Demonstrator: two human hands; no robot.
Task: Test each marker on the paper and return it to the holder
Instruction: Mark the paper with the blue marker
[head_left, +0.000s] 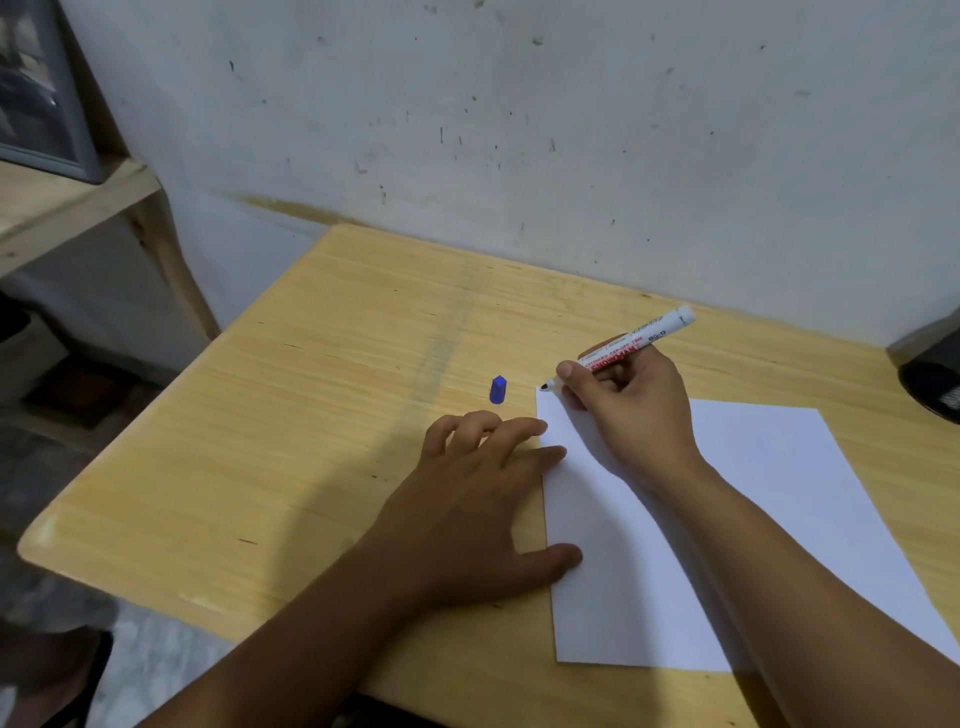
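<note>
Right hand (626, 402) grips the uncapped marker (631, 347), tip at the paper's (769, 519) upper-left corner, frame centre-right. Left hand (483, 499), fingers spread wide, presses the paper's left edge; blue cap (498, 389) stands on the bench (311, 415).

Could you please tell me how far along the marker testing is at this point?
Done: the blue cap is off, standing on the table. In hand: the right hand holds the marker, tip at the paper corner; the left hand steadies the sheet. Left: the paper looks unmarked; recapping and return remain, with no holder in view.
</note>
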